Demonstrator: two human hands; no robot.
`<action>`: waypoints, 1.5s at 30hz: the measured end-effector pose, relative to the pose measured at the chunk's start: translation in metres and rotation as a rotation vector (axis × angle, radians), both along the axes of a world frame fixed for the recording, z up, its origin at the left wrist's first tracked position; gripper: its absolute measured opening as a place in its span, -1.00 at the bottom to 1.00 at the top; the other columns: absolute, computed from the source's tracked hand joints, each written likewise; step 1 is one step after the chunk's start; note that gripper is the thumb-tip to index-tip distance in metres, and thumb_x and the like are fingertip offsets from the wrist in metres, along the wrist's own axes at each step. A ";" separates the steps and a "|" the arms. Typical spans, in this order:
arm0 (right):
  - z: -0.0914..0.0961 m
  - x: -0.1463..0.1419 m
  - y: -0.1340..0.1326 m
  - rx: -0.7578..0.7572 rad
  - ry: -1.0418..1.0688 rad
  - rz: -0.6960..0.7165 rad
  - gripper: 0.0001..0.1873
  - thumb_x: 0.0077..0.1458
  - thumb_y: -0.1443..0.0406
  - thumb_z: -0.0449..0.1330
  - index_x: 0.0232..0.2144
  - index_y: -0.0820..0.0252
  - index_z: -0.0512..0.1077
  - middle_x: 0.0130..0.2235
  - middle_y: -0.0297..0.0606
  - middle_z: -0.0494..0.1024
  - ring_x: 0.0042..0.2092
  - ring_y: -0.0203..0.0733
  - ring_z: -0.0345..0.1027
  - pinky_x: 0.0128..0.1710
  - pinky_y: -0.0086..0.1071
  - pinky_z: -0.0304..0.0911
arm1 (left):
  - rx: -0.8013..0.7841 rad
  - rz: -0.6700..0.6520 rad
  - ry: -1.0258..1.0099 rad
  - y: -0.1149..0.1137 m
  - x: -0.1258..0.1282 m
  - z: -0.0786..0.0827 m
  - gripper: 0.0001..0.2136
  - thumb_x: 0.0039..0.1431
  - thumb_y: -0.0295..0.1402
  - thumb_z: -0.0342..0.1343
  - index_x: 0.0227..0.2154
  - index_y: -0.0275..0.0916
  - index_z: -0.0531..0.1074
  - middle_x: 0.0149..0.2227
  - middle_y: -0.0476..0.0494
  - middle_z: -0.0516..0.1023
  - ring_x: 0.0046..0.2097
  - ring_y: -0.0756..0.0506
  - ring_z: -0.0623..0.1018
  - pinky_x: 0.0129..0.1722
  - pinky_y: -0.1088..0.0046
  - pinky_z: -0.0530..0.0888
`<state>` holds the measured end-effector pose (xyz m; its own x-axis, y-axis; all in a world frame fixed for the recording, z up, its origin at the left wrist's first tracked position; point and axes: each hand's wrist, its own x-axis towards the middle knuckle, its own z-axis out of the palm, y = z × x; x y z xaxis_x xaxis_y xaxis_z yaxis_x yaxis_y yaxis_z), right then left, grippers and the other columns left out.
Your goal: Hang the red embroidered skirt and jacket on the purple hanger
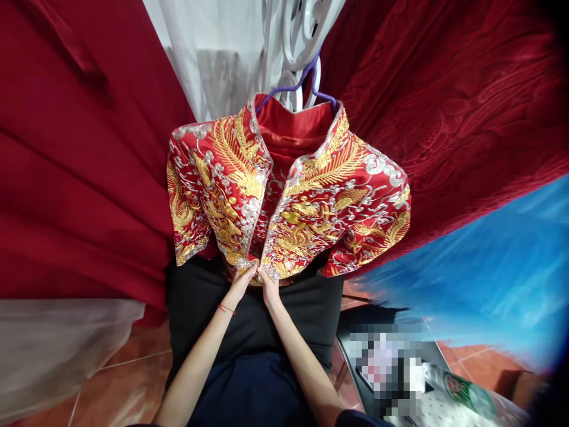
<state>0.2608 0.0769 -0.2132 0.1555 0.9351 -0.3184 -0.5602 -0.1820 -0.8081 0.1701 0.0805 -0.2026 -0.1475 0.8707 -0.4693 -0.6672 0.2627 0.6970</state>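
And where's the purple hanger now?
In the head view, the purple hanger is near the top, slightly right of centre, at the collar of the red jacket, with white scrollwork behind.

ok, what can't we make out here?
All head view:
Red jacket: lower lining, hidden by its front panels.
Purple hanger: lower part, hidden by the jacket.
Left hand, right hand: undersides, facing away.
Pixelated items: masked.
Bottle: label text, too small and blurred.

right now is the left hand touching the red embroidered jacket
Touching. The head view shows the left hand gripping the red embroidered jacket at the lower end of its front edge.
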 end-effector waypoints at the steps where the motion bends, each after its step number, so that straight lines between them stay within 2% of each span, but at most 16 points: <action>1: 0.000 0.000 0.000 -0.001 0.005 0.002 -0.38 -0.20 0.21 0.47 -0.02 0.19 0.47 -0.02 -0.18 0.61 0.06 -0.05 0.47 0.22 -0.05 0.27 | 0.012 0.016 0.010 0.000 0.003 -0.001 -0.57 -0.17 -0.38 0.45 -0.15 -0.31 0.60 -0.03 -0.29 0.64 0.09 -0.26 0.58 0.23 0.09 0.39; 6: 0.003 0.009 0.002 -0.013 0.016 -0.034 -0.42 -0.17 0.23 0.45 -0.04 0.17 0.48 -0.04 -0.20 0.62 -0.01 -0.11 0.51 0.18 -0.11 0.31 | 0.052 0.095 0.084 -0.004 0.029 -0.006 -0.52 -0.11 -0.28 0.43 -0.08 -0.32 0.57 0.07 -0.32 0.58 0.13 -0.28 0.54 0.23 0.09 0.39; 10: 0.000 0.026 0.008 -0.021 -0.004 -0.052 -0.47 -0.17 0.23 0.45 -0.09 0.19 0.50 -0.09 -0.20 0.64 -0.07 -0.11 0.53 0.12 -0.14 0.36 | 0.062 0.110 0.138 -0.004 0.051 -0.005 -0.52 -0.09 -0.22 0.42 -0.08 -0.31 0.57 0.05 -0.34 0.59 0.11 -0.28 0.56 0.19 0.09 0.43; 13: -0.005 0.035 0.014 -0.026 -0.030 -0.040 -0.47 -0.18 0.21 0.45 -0.10 0.20 0.51 -0.10 -0.20 0.64 -0.07 -0.09 0.53 0.10 -0.14 0.37 | 0.068 0.117 0.192 -0.001 0.057 -0.004 -0.51 -0.07 -0.20 0.41 -0.06 -0.29 0.56 0.04 -0.32 0.60 0.10 -0.28 0.57 0.17 0.11 0.45; 19: -0.014 0.036 0.020 -0.048 -0.047 0.003 -0.50 -0.23 0.20 0.47 -0.18 0.22 0.53 -0.15 -0.19 0.66 -0.11 -0.06 0.55 0.08 -0.11 0.39 | 0.126 0.076 0.333 0.004 0.039 -0.004 -0.61 -0.02 -0.18 0.38 -0.15 -0.31 0.59 -0.06 -0.30 0.65 0.02 -0.25 0.61 0.12 0.17 0.49; 24: -0.012 0.032 0.017 -0.036 -0.015 0.038 -0.51 -0.22 0.21 0.47 -0.17 0.18 0.53 -0.12 -0.23 0.65 -0.09 -0.10 0.54 0.11 -0.15 0.37 | 0.173 -0.007 0.389 0.005 0.020 -0.002 -0.62 -0.02 -0.19 0.38 -0.16 -0.29 0.60 -0.12 -0.27 0.67 -0.04 -0.22 0.64 0.06 0.22 0.53; 32: 0.000 0.023 0.004 0.005 -0.013 0.122 -0.58 -0.23 0.23 0.48 -0.26 0.23 0.56 -0.23 -0.22 0.66 -0.20 -0.10 0.55 0.01 -0.17 0.42 | 0.191 -0.089 0.366 -0.001 -0.005 0.000 -0.60 -0.13 -0.16 0.43 -0.26 -0.33 0.61 -0.29 -0.20 0.68 -0.34 -0.13 0.65 -0.26 0.32 0.63; 40: 0.009 0.023 0.000 0.052 -0.055 0.108 -0.64 -0.23 0.23 0.48 -0.33 0.24 0.55 -0.32 -0.27 0.64 -0.27 -0.16 0.52 -0.05 -0.20 0.41 | 0.209 -0.093 0.355 -0.005 -0.005 0.003 -0.59 -0.12 -0.15 0.42 -0.24 -0.32 0.59 -0.34 -0.17 0.65 -0.36 -0.12 0.62 -0.38 0.40 0.57; 45: 0.009 0.018 -0.001 0.042 -0.056 0.074 -0.63 -0.21 0.20 0.46 -0.34 0.23 0.50 -0.32 -0.27 0.63 -0.22 -0.13 0.52 -0.05 -0.19 0.41 | 0.197 -0.061 0.382 -0.010 0.000 0.001 -0.68 -0.08 -0.16 0.40 -0.35 -0.30 0.58 -0.45 -0.11 0.60 -0.45 -0.04 0.55 -0.37 0.43 0.52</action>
<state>0.2793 0.0760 -0.2039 0.1018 0.9571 -0.2714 -0.5000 -0.1866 -0.8457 0.1704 0.0705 -0.2015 -0.2234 0.9506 -0.2155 -0.3391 0.1315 0.9315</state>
